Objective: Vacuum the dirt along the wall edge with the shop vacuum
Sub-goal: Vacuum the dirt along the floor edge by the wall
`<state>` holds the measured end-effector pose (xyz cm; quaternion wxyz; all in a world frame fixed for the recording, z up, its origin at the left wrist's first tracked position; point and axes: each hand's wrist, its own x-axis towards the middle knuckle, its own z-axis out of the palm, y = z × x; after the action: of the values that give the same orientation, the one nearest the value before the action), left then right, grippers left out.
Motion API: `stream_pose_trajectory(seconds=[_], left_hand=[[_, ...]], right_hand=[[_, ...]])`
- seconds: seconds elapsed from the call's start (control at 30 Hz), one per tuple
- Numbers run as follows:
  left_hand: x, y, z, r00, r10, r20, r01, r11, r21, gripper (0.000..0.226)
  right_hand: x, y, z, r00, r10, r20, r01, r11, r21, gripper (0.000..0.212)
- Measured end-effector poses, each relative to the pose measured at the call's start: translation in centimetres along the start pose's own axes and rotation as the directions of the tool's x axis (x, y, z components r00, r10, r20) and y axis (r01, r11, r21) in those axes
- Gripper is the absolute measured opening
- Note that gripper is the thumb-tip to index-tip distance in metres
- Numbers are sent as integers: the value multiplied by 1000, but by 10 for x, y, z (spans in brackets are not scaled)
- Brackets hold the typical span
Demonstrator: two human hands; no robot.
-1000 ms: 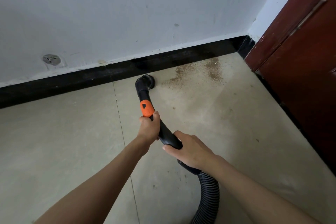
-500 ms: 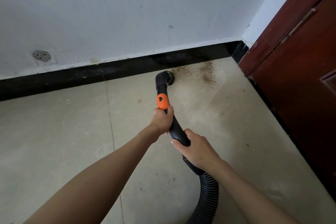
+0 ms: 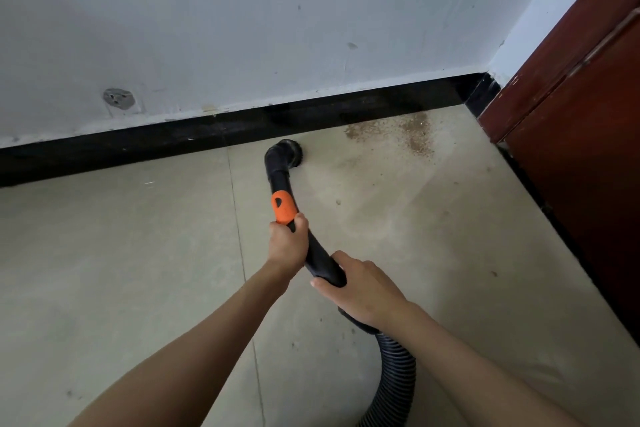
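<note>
Both hands hold the black vacuum wand point(image 3: 317, 255), which runs from the lower middle of the view up toward twelve o'clock. The left hand point(image 3: 288, 243) is wrapped around the wand just below its orange collar point(image 3: 283, 207), fingers curled tight around the tube. The right hand point(image 3: 360, 286) grips the wand lower down, toward five o'clock of the left hand, with the thumb lying along the near side and the fingers closed over the top. Below the right hand the rigid tube joins the ribbed black hose point(image 3: 394, 378), which bends down and leaves the view at six o'clock. At the far end of the wand, the round brush nozzle point(image 3: 286, 153) rests on the beige floor point(image 3: 121, 270), near the black baseboard point(image 3: 138, 146) though not plainly touching it. The dirt point(image 3: 398, 133), a scatter of brownish grit, lies on the floor at about two o'clock of the nozzle, close against the baseboard and near the room's corner; a bare strip of floor separates it from the brush. A few stray specks sit on the floor further out, toward four o'clock of the nozzle. The white wall point(image 3: 277, 28) rises above the baseboard and carries a grey patched spot point(image 3: 118, 98) at about ten o'clock of the nozzle. A dark red wooden door point(image 3: 581, 149) fills the right edge at three o'clock.
</note>
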<state>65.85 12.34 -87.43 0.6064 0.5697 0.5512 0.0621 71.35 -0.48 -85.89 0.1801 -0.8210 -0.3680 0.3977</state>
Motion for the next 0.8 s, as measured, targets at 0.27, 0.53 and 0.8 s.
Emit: stream_pose_trajectory(seconds=[0.27,0.53,0.8], left_hand=[[21,-8,-60,977,-52,-209,36,996,-79,33],[27,9,-54,997,-24,-71,21,999,-39,26],[-6,-1,2,994,12,108,-17,999,44,31]], right_hand=[[32,-59,11,988,-107,112,116,990,-85,40],[32,-51,6,996,-80,48,80,997,17,37],[-16,5,11,997,65,-39,-60,990,131,31]])
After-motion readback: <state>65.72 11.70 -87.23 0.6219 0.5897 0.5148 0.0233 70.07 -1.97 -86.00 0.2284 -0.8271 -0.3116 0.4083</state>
